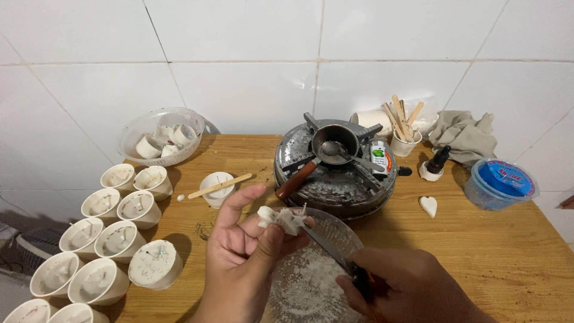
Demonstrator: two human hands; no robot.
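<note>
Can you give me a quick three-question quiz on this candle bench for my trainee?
1. Which hand holds the knife?
2. True or false: the lump of white wax rests on the wooden table.
3. What lies across the small white cup near the stove: A a wooden stick, B a spoon, C a cloth?

Key:
1. The right hand.
2. False: the left hand pinches it above the glass bowl.
3. A, the wooden stick.
</note>
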